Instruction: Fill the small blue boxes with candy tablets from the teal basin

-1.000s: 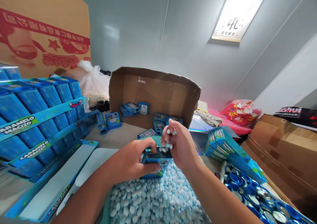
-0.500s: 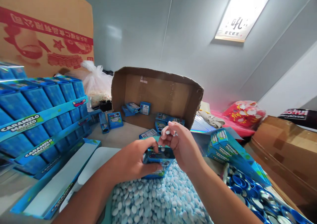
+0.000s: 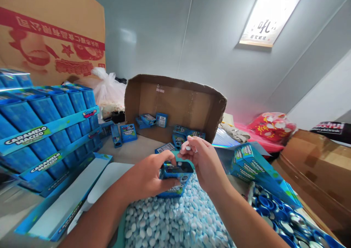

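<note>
My left hand (image 3: 153,175) is closed around a blue candy tin (image 3: 175,184), thumb on its front and fingers at its upper edge. The tin is tilted over a teal tub (image 3: 120,224) full of pale blue and white candies (image 3: 170,222). Just above and to the right of the tin, my right hand (image 3: 203,160) has its fingers curled around a few white candies (image 3: 188,148). Inside the tin's dark top a white candy (image 3: 180,164) shows; how full the tin is cannot be made out.
Blue display boxes of tins (image 3: 49,120) are stacked at the left, beside an unfolded display tray (image 3: 63,196). Behind the tub, an open cardboard box (image 3: 175,101) lies on its side with several tins. To the right are stacked cartons (image 3: 255,167) and round blue lids (image 3: 282,215).
My right hand has shifted slightly up from the tin's opening, still with candies in its fingers. My left hand keeps the tin in nearly the same place.
</note>
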